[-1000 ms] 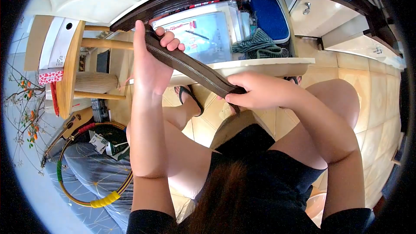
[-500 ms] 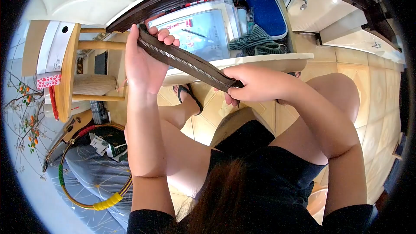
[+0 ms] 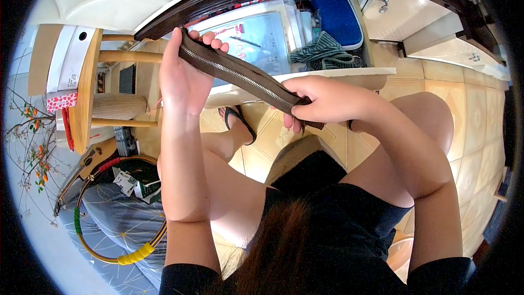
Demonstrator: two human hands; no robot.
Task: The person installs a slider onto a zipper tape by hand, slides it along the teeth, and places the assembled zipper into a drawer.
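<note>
A dark brown zipper (image 3: 237, 75) with silvery metal teeth is stretched slantwise between my two hands, its upper end to the left. My left hand (image 3: 185, 79) grips that upper end; its thumb lies along the near edge and the fingertips curl over behind the tape. At the lower right end, my right hand (image 3: 322, 101) pinches the zipper between thumb and fingers, and a short dark tail sticks out below the thumb. Behind the zipper is an open drawer (image 3: 349, 80) holding clear plastic folders (image 3: 265, 38) and a striped knitted cloth (image 3: 327, 52).
A blue zipped case (image 3: 335, 19) lies in the drawer's right part. To the left stands a wooden stool (image 3: 84, 93) bearing white boxes (image 3: 68, 60). A hoop (image 3: 79, 232) with coloured wraps rests on grey patterned fabric (image 3: 109, 207). White cabinets (image 3: 404, 13) are at the right.
The zipper has turned slightly, so its face and teeth show more broadly. My left hand has shifted a little right, and more of the tail now shows below my right hand.
</note>
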